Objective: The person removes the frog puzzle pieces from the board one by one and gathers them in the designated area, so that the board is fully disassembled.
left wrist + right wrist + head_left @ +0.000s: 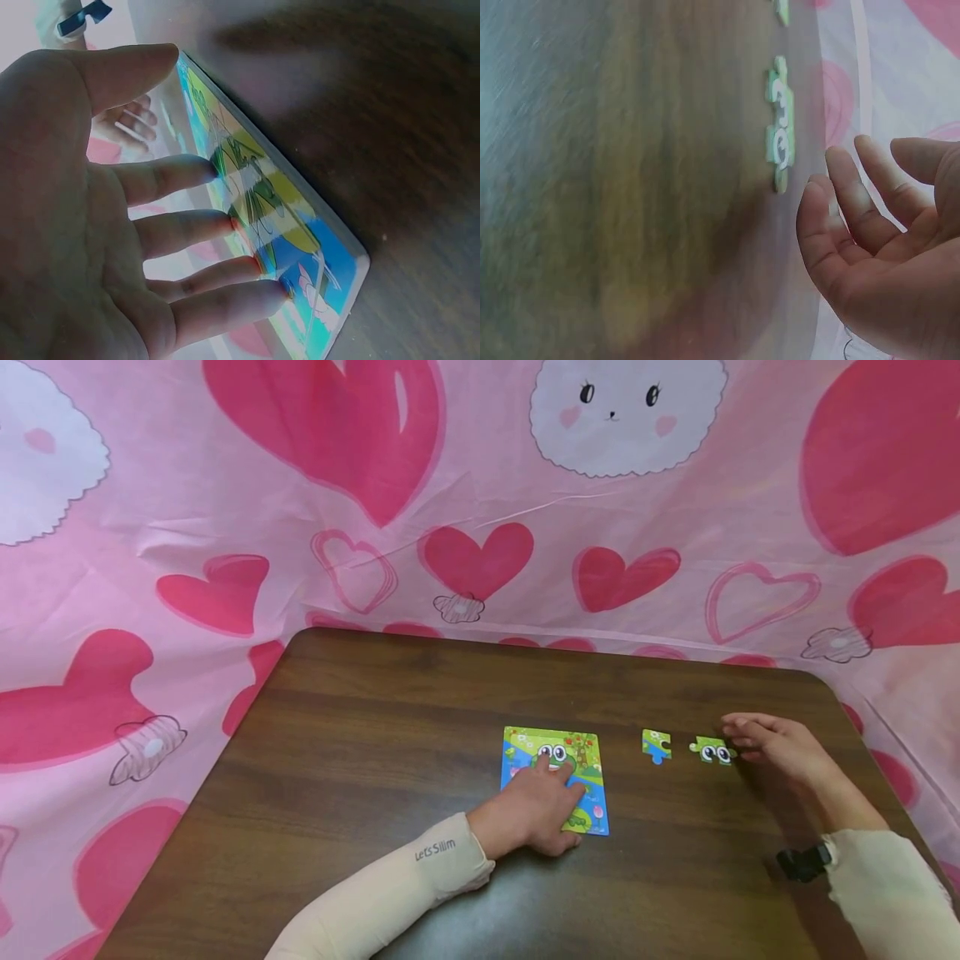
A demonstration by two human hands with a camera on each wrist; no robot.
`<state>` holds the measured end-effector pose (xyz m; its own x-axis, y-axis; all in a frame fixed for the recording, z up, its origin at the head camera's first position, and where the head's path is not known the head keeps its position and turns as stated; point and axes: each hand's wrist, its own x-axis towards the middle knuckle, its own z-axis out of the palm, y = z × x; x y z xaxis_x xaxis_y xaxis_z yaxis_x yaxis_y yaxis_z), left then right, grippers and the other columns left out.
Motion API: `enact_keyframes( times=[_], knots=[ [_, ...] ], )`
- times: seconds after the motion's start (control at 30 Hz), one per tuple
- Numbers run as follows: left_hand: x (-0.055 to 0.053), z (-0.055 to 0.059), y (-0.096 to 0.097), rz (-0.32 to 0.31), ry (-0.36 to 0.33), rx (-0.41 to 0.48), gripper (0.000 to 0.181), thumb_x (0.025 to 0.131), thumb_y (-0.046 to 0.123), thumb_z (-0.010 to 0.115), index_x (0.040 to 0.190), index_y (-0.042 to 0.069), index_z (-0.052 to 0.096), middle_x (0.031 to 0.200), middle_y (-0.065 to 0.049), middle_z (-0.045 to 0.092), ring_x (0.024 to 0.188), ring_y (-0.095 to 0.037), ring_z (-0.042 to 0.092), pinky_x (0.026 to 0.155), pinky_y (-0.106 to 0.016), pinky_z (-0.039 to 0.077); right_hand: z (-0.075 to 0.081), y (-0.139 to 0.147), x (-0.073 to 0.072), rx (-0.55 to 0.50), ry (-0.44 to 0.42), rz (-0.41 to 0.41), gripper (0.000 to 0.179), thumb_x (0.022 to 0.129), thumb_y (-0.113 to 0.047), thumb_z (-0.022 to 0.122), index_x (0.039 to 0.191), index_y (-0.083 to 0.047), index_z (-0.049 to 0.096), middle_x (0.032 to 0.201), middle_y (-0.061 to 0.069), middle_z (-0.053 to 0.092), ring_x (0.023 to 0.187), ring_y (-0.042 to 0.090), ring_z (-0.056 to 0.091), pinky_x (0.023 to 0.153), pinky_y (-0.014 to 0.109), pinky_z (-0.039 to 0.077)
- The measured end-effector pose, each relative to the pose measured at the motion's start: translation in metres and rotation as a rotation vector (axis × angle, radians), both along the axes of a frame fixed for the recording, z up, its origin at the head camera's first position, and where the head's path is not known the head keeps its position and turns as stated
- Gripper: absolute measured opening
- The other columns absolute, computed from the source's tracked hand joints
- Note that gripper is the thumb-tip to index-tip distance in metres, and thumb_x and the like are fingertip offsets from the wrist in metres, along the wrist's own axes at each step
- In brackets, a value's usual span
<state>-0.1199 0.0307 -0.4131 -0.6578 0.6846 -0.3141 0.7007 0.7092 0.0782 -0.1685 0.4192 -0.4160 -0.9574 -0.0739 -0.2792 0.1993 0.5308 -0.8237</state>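
A frog picture board (588, 768) in green and blue lies flat on the table. My left hand (536, 806) rests on it with spread fingers, covering much of the frog; in the left wrist view the fingertips (217, 225) touch the board's face. To the right lies a green-and-blue jigsaw piece (656, 745). Farther right is a jigsaw piece with two frog eyes (712, 752). My right hand (780, 747) is just right of the eye piece, its fingers loosely bent. In the right wrist view, a gap shows between those fingers and the eye piece (781, 124).
The dark wooden table (360, 760) has rounded far corners. Pink cloth (480, 485) printed with hearts and white faces hangs behind it and along the left side. A black band (804, 862) circles the right wrist.
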Motion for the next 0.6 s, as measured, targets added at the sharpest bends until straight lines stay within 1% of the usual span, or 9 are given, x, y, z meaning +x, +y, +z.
enact_keyframes(
  times=[0.1,0.2,0.3,0.4,0.47,0.5,0.6],
  knots=[
    [0.002,0.0,0.0,0.002,0.017,0.006,0.065,0.089,0.062,0.063,0.141,0.024,0.054,0.153,-0.004,0.047,0.137,-0.036,0.046,0.092,-0.041,0.056,0.003,-0.002,0.0,-0.078,0.005,-0.017,0.029,0.109,-0.033,0.045,0.121,-0.02,0.068,0.1,-0.029,0.069,0.091,-0.008,0.066,0.075,0.018,0.056],
    [0.004,0.0,0.0,0.001,0.024,0.002,0.067,0.089,0.062,0.064,0.142,0.023,0.053,0.153,-0.005,0.047,0.134,-0.034,0.048,0.09,-0.038,0.056,0.007,-0.005,-0.001,-0.17,0.0,-0.026,0.025,0.108,-0.033,0.047,0.118,-0.026,0.069,0.102,-0.026,0.071,0.093,-0.007,0.068,0.076,0.018,0.056],
    [0.006,0.0,0.0,-0.002,0.024,-0.004,0.069,0.089,0.062,0.064,0.144,0.023,0.051,0.155,-0.005,0.045,0.134,-0.033,0.048,0.09,-0.037,0.055,0.008,-0.008,0.0,-0.304,0.003,-0.032,0.024,0.108,-0.029,0.048,0.114,-0.027,0.072,0.102,-0.021,0.074,0.093,-0.004,0.07,0.076,0.019,0.057],
    [0.006,0.0,0.0,-0.006,0.024,-0.004,0.07,0.089,0.062,0.064,0.145,0.023,0.05,0.154,-0.004,0.045,0.133,-0.032,0.048,0.089,-0.036,0.055,0.008,-0.013,0.001,-0.442,0.015,-0.024,0.025,0.108,-0.022,0.048,0.111,-0.026,0.073,0.101,-0.017,0.076,0.093,-0.001,0.071,0.077,0.019,0.057],
    [0.006,0.0,-0.001,-0.006,0.021,-0.002,0.07,0.089,0.062,0.064,0.144,0.023,0.051,0.153,-0.004,0.046,0.132,-0.032,0.049,0.089,-0.037,0.056,0.007,-0.017,0.001,-0.517,0.023,-0.013,0.027,0.108,-0.018,0.047,0.11,-0.025,0.074,0.101,-0.014,0.076,0.092,0.0,0.072,0.078,0.019,0.057],
    [0.006,0.0,-0.001,-0.005,0.019,-0.002,0.07,0.088,0.063,0.064,0.144,0.023,0.051,0.153,-0.004,0.046,0.132,-0.032,0.049,0.089,-0.037,0.056,0.007,-0.019,0.001,-0.543,0.027,-0.008,0.028,0.108,-0.017,0.047,0.11,-0.025,0.074,0.101,-0.013,0.077,0.092,0.001,0.072,0.078,0.019,0.057],
    [0.006,0.001,-0.001,-0.004,0.016,-0.006,0.071,0.088,0.063,0.064,0.145,0.023,0.051,0.154,-0.003,0.045,0.132,-0.032,0.049,0.09,-0.037,0.056,0.009,-0.026,0.001,-0.572,0.028,0.005,0.029,0.109,-0.016,0.045,0.111,-0.025,0.073,0.103,-0.011,0.076,0.093,0.003,0.072,0.08,0.02,0.057]
  ],
)
